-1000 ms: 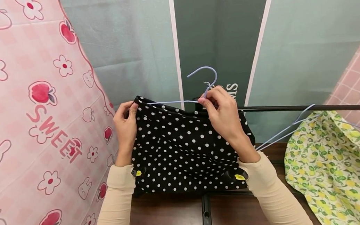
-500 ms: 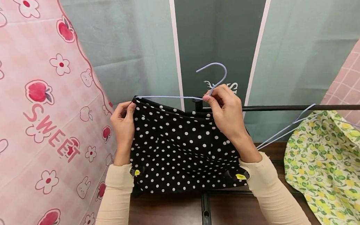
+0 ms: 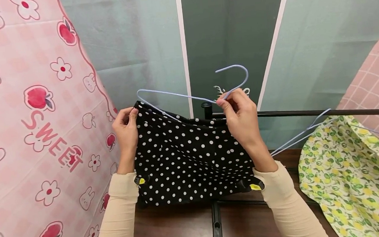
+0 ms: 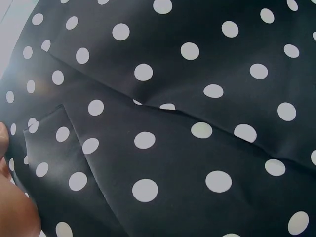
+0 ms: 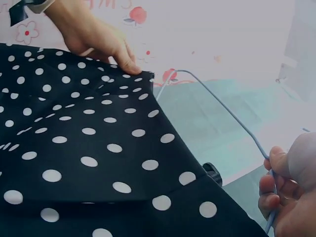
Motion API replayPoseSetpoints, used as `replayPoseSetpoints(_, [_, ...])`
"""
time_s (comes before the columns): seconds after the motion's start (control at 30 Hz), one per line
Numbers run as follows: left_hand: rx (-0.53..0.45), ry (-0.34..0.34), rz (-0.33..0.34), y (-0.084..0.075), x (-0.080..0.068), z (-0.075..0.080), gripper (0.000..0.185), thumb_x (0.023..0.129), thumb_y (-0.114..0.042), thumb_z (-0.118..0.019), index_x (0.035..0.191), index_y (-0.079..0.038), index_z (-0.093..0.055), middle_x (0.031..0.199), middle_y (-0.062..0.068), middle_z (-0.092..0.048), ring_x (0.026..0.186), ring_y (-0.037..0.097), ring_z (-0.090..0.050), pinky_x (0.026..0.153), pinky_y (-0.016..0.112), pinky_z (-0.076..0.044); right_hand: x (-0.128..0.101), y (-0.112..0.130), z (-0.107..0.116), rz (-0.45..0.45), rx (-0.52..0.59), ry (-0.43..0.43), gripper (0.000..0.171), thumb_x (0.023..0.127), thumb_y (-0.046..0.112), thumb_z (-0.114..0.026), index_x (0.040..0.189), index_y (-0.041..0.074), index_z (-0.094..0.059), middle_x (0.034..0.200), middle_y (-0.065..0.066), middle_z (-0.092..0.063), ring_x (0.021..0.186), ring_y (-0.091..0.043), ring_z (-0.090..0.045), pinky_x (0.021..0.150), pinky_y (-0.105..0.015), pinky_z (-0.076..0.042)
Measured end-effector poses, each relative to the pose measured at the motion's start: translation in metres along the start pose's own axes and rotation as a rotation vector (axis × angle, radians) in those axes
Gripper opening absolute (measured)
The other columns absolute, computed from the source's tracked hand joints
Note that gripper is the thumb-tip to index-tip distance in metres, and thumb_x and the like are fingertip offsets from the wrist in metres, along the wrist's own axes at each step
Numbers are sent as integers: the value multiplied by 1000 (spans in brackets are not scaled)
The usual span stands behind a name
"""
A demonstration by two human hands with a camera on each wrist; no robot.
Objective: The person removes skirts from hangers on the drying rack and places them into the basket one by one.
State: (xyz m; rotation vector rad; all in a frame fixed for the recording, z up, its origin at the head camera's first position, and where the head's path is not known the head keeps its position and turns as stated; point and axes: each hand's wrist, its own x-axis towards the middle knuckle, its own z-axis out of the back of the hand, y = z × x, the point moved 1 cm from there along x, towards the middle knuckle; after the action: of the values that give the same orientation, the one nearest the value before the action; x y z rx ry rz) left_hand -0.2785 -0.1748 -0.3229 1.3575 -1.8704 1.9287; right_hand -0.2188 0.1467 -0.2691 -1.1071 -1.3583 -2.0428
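A black garment with white polka dots (image 3: 185,155), skirt-like in outline, hangs spread below both hands. My left hand (image 3: 126,130) pinches its upper left corner, thumb on the front. Between the right hand's (image 3: 242,118) thumb and fingers is a light blue wire hanger (image 3: 174,94), gripped at the neck under its hook. The hanger's left end stands above the waist opening, while its lower wire slants down into the fabric. Dotted cloth (image 4: 163,158) fills most of the left wrist view. From the right wrist, the hanger's shoulder (image 5: 222,103) shows beyond the garment's edge.
A black rack bar (image 3: 291,114) runs right from a post behind the garment, above a dark wood surface (image 3: 174,229). A lemon-print garment (image 3: 351,173) hangs there on another blue hanger. Pink printed cloth (image 3: 52,142) borders the left side.
The hanger's left end has risen out of the waist opening, and its hook has shifted right with the right hand. My left hand has moved slightly left, still pinching the corner.
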Motion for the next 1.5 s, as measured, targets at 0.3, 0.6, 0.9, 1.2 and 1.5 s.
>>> replayPoseSetpoints(0.3, [-28,14,7,-1,6,8,20,99,-7,-77,101,13,-74,76,-15,-67,61,1,-54,55,13,-44,-3,2,-6,-22,32,30,15,101,12,-74,98,-3,-72,98,-12,-67,70,-8,-53,64,-16,-43])
replayPoseSetpoints(0.6, [-5,-5,15,-25,6,13,20,99,-3,-75,101,17,-72,75,-16,-67,62,0,-54,54,11,-44,0,7,-9,-29,115,0,16,100,9,-75,102,-6,-71,102,-14,-68,71,-9,-61,65,-16,-50])
replayPoseSetpoints(0.9, [53,10,32,-23,6,17,20,98,-5,-77,101,15,-75,75,-17,-68,60,-1,-54,53,11,-45,4,14,-10,-7,204,-10,13,101,3,-71,106,-9,-71,94,7,-60,69,-7,-61,61,-16,-52])
replayPoseSetpoints(1.2, [99,27,48,-21,5,22,19,98,-5,-77,102,13,-76,79,-12,-69,62,0,-55,54,11,-46,11,24,-10,55,324,-85,13,101,-3,-68,105,-15,-67,96,10,-60,69,-14,-62,62,-22,-54])
replayPoseSetpoints(1.5, [148,38,75,-20,5,28,20,99,-6,-76,103,13,-76,80,-11,-71,65,-2,-56,56,9,-46,15,43,-6,101,365,-145,18,103,1,-67,106,-16,-65,97,6,-61,69,-15,-62,63,-21,-53])
